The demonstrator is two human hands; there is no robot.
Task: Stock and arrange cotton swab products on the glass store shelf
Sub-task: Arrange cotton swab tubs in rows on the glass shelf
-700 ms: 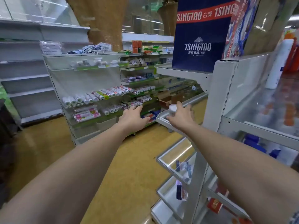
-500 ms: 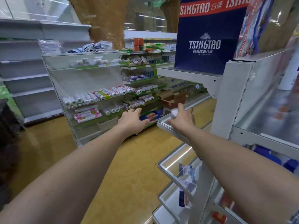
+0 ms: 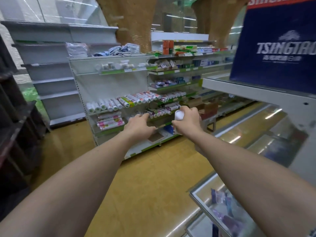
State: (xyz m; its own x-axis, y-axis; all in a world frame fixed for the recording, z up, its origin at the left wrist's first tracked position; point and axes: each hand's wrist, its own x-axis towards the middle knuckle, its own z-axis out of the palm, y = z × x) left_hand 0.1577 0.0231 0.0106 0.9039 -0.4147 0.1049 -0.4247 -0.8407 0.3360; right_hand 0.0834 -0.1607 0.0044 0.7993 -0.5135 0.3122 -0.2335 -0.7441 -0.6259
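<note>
R hand (image 3: pixel 187 123) grip curled round white swab tub (image 3: pixel 179 115); L hand (image 3: pixel 138 126) loose, fingers extended, empty.

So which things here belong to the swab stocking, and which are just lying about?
Job:
- right hand, gripping a white tub
- left hand, open, holding nothing
- glass shelf on the right

Lying about:
- tubes on the far rack
- Tsingtao box
- cardboard box
- packets on the lower glass shelf
</note>
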